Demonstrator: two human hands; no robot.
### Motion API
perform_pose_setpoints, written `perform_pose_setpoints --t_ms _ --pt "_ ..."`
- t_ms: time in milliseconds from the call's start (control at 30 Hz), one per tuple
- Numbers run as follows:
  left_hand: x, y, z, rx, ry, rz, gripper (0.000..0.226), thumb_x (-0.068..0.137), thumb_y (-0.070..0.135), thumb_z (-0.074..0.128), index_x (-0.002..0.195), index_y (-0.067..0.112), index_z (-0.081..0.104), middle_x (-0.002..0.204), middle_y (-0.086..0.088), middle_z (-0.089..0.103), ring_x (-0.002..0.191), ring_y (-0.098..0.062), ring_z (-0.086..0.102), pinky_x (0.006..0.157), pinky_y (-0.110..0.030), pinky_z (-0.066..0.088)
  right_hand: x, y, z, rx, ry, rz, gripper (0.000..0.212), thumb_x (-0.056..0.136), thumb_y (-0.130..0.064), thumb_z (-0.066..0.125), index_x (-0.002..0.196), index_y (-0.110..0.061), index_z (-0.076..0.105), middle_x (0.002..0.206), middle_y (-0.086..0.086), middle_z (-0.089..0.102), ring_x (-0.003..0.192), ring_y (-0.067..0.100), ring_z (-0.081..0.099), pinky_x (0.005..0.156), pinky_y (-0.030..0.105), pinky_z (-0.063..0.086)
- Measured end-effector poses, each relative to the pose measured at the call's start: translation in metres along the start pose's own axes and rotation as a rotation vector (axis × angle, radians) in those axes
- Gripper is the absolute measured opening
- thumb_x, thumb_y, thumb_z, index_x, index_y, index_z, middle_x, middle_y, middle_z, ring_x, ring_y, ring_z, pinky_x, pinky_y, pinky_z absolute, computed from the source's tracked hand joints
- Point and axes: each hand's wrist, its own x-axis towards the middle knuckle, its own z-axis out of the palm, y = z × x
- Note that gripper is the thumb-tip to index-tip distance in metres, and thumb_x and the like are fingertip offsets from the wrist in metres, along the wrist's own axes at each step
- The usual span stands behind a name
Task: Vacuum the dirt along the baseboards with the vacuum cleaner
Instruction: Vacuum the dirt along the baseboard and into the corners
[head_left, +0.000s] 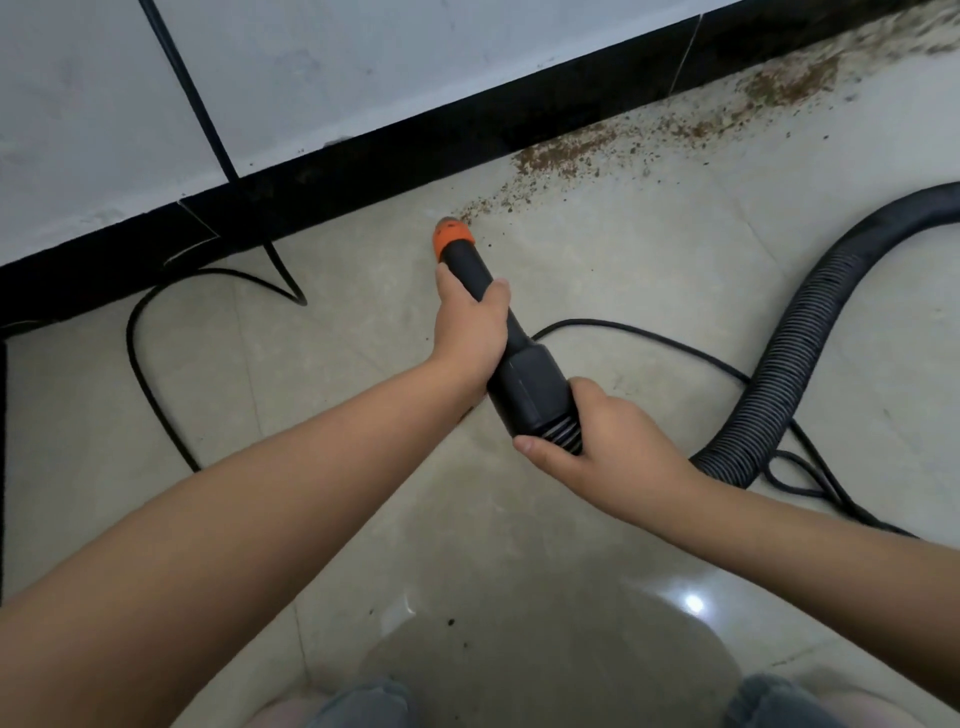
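Note:
A black vacuum nozzle (524, 379) with an orange tip (453, 240) points at the floor just in front of the black baseboard (363, 171). My left hand (470, 327) grips the narrow black tube behind the orange tip. My right hand (608, 436) holds the thick rear collar where the ribbed hose (810, 332) joins. Brown dirt (566, 156) lies in a band along the baseboard, from the tip's right side away to the upper right corner. The orange tip sits at the near end of that band.
A thin black power cord (140, 364) loops over the beige tiles at left and runs up the white wall (311, 78). More cord (649, 338) trails behind the nozzle toward the hose at right. A few dark specks (451, 622) lie near my knees.

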Motion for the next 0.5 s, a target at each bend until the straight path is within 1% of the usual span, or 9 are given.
perform_pose_setpoints --t_ms 33,100,167,267,367,433,500 --pt "0.005 0.003 0.000 0.001 0.006 -0.001 0.059 0.097 0.024 0.042 0.148 0.018 0.013 0.127 -0.008 0.050 0.093 -0.020 0.053 0.086 -0.033 0.045 0.005 0.000 -0.001 0.001 0.013 -0.001 0.046 0.085 -0.053 0.055 0.099 -0.013 0.038 0.085 0.002 0.053 0.078 0.021 0.055 0.062 0.031 0.042" --pt "0.013 0.008 0.001 0.001 0.017 -0.006 0.058 0.097 0.024 0.041 0.148 0.017 0.014 0.128 -0.010 0.050 0.084 -0.015 0.052 0.080 -0.032 0.045 0.014 -0.001 -0.003 0.004 0.024 0.000 0.046 0.085 -0.054 0.055 0.096 -0.015 0.035 0.079 -0.002 0.048 0.075 0.020 0.050 0.060 0.030 0.037" --pt "0.021 0.010 0.002 0.005 0.029 -0.008 0.057 0.097 0.024 0.041 0.148 0.016 0.015 0.128 -0.011 0.050 0.084 -0.016 0.050 0.078 -0.032 0.044 0.022 -0.001 -0.003 0.008 0.029 0.006 0.046 0.085 -0.054 0.055 0.095 -0.016 0.033 0.073 -0.006 0.042 0.074 0.018 0.048 0.060 0.029 0.035" --pt "0.035 0.013 0.003 0.029 0.016 -0.003 0.059 0.098 0.025 0.041 0.148 0.018 0.013 0.130 -0.012 0.048 0.088 -0.018 0.050 0.079 -0.033 0.044 0.031 -0.001 -0.004 0.030 0.049 0.009 0.047 0.085 -0.054 0.055 0.100 -0.013 0.037 0.080 -0.003 0.045 0.075 0.019 0.048 0.061 0.029 0.037" --pt "0.047 0.017 0.005 0.052 0.013 0.014 0.057 0.097 0.025 0.041 0.147 0.015 0.016 0.130 -0.013 0.048 0.084 -0.016 0.050 0.077 -0.032 0.044 0.040 -0.002 -0.006 0.049 0.059 0.014 0.050 0.086 -0.053 0.054 0.108 -0.010 0.040 0.085 -0.001 0.046 0.077 0.020 0.049 0.062 0.030 0.038" --pt "0.052 0.017 0.004 0.069 0.016 0.009 0.058 0.097 0.026 0.042 0.147 0.016 0.015 0.130 -0.013 0.048 0.089 -0.020 0.050 0.079 -0.033 0.045 0.046 -0.002 -0.007 0.044 0.062 0.019 0.051 0.086 -0.054 0.054 0.109 -0.010 0.041 0.086 0.000 0.046 0.081 0.021 0.052 0.063 0.030 0.038" --pt "0.056 0.020 0.002 0.083 0.005 -0.018 0.058 0.097 0.027 0.042 0.148 0.017 0.014 0.130 -0.013 0.048 0.092 -0.022 0.050 0.079 -0.035 0.045 0.050 -0.004 -0.008 0.038 0.052 0.015 0.050 0.086 -0.054 0.054 0.107 -0.011 0.040 0.086 0.000 0.046 0.079 0.021 0.050 0.062 0.030 0.037"
